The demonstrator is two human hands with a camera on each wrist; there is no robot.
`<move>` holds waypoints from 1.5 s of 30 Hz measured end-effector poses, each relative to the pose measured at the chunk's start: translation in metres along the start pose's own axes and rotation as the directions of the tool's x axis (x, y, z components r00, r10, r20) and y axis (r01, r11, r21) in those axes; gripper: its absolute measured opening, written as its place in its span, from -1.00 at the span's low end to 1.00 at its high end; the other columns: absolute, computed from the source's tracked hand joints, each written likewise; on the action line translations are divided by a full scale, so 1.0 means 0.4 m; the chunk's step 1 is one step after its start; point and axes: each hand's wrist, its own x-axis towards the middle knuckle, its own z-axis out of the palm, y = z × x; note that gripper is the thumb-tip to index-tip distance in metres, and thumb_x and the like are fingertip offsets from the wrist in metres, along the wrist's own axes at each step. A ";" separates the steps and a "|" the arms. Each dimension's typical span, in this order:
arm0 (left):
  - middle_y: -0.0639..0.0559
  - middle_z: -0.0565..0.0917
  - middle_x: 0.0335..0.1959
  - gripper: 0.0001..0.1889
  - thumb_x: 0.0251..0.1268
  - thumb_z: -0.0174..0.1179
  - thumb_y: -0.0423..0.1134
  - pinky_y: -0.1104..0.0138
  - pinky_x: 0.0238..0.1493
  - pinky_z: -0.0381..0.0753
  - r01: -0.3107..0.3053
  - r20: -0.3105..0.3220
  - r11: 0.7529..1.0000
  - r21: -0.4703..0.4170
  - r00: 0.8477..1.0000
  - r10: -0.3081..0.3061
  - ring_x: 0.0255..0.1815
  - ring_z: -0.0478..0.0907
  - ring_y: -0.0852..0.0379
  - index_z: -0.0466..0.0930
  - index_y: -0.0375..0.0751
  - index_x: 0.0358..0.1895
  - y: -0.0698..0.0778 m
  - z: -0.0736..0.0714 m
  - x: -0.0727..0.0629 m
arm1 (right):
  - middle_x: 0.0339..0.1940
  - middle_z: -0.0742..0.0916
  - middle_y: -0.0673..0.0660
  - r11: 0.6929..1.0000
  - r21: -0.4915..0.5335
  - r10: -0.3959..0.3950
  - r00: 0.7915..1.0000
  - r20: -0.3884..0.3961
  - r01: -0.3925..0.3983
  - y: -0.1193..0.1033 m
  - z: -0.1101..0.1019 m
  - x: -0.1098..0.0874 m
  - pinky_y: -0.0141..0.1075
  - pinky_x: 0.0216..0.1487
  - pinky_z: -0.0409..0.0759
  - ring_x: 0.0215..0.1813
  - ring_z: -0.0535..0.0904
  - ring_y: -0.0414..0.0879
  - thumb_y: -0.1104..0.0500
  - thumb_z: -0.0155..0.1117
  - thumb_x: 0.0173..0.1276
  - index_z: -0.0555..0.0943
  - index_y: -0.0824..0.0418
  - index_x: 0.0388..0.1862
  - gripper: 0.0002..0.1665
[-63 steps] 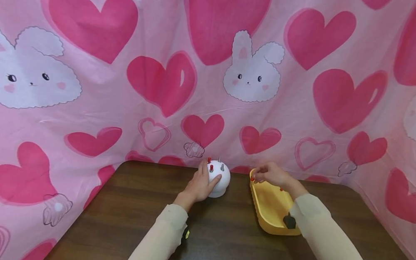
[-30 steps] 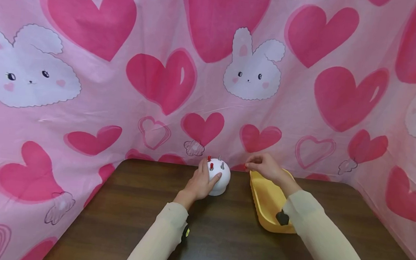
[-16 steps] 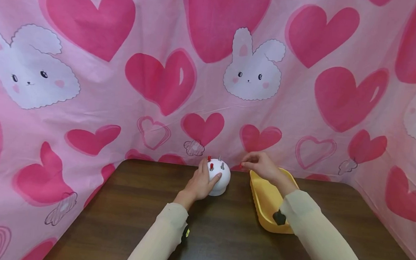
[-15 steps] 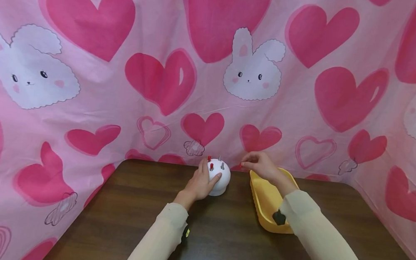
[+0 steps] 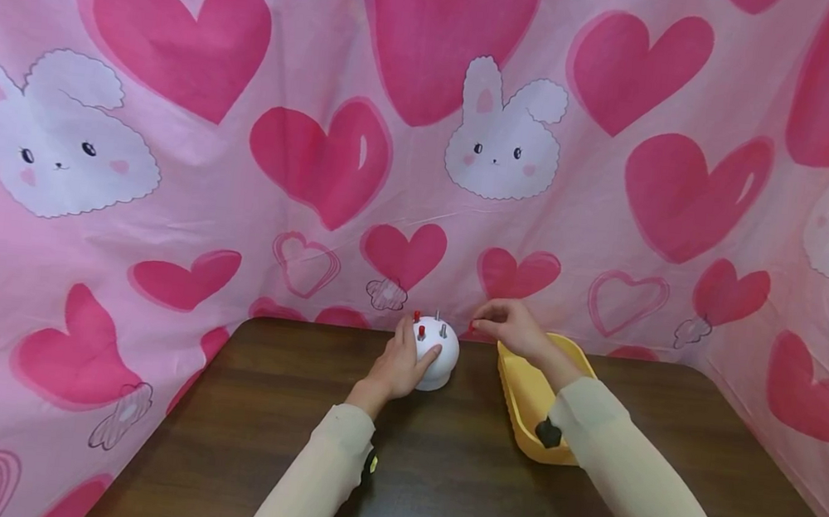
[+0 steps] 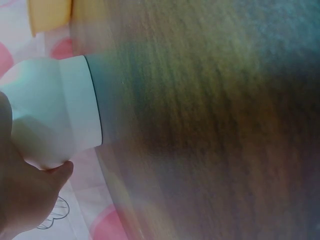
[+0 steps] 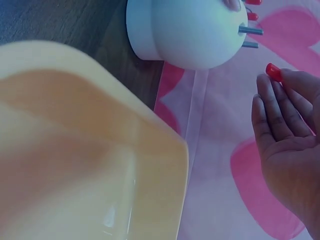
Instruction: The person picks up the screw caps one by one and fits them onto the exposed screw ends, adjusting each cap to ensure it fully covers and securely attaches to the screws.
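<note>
A white ball-shaped body (image 5: 445,365) on a short round base stands near the back of the table. Several metal posts (image 7: 250,30) stick out of its top. Red caps (image 5: 421,332) cover two of them; the nearest right-hand post (image 5: 443,331) is bare. My left hand (image 5: 397,365) grips the ball from the left, thumb across its front and fingers along the far side. Between thumb and forefinger, my right hand (image 5: 518,328) pinches a small red cap (image 7: 273,72), held just right of the posts and apart from them. Its other fingers extend loosely in the right wrist view.
A yellow tray (image 5: 530,394) lies right of the ball, under my right forearm, which hides part of it. The dark wooden table (image 5: 438,477) ends at a pink heart-patterned cloth (image 5: 407,183) behind. A dark device (image 5: 548,432) sits at my right wrist.
My right hand has lifted the red cap out of the yellow tray's far end and carried it left toward the posts. My left hand has kept its grip on the ball.
</note>
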 end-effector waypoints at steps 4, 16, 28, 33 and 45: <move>-0.20 0.04 0.59 0.00 0.46 0.03 0.30 -0.16 0.38 0.41 0.009 0.007 1.000 -0.010 1.000 -0.009 0.44 0.26 -0.22 -0.25 -0.22 0.64 0.000 0.000 -0.003 | -0.11 0.79 0.17 1.000 0.016 -0.002 1.000 -0.004 0.002 -0.006 0.005 0.001 -0.08 0.11 0.69 -0.02 0.72 0.05 0.18 0.41 0.40 0.73 0.30 -0.03 -0.75; -0.19 0.04 0.59 0.00 0.46 0.04 0.30 -0.19 0.37 0.41 0.018 0.010 1.000 -0.010 1.000 -0.018 0.43 0.27 -0.23 -0.26 -0.22 0.64 -0.005 0.008 0.003 | -0.12 0.80 0.17 0.999 0.045 -0.013 0.999 -0.034 0.015 -0.023 0.019 0.011 -0.09 0.08 0.71 -0.02 0.73 0.07 0.18 0.42 0.39 0.75 0.21 -0.04 -0.79; -0.20 0.03 0.60 -0.01 0.47 0.02 0.30 -0.19 0.38 0.40 0.018 0.004 1.000 -0.002 1.000 -0.018 0.44 0.27 -0.24 -0.26 -0.21 0.64 -0.001 0.005 0.001 | -0.12 0.79 0.16 0.999 0.052 -0.007 0.998 -0.059 0.010 -0.046 0.044 0.030 -0.04 0.08 0.71 -0.02 0.72 0.06 0.19 0.42 0.40 0.74 0.23 -0.04 -0.79; -0.19 0.04 0.59 -0.01 0.48 0.03 0.30 -0.19 0.38 0.40 0.020 0.003 1.000 -0.010 1.000 -0.020 0.43 0.28 -0.24 -0.25 -0.22 0.64 0.002 0.002 -0.002 | -0.12 0.79 0.16 0.998 0.054 -0.008 0.998 -0.066 0.012 -0.053 0.052 0.035 -0.02 0.09 0.70 -0.03 0.72 0.06 0.19 0.41 0.40 0.74 0.23 -0.03 -0.79; -0.21 0.09 0.55 -0.01 0.47 0.03 0.30 -0.17 0.35 0.43 0.023 -0.001 1.000 -0.004 1.000 -0.023 0.40 0.31 -0.24 -0.24 -0.22 0.64 0.007 0.002 -0.006 | -0.08 0.78 0.17 0.999 0.041 -0.004 0.996 -0.089 0.007 -0.055 0.066 0.048 -0.06 0.08 0.71 0.00 0.72 0.07 0.19 0.40 0.41 0.72 0.32 0.04 -0.71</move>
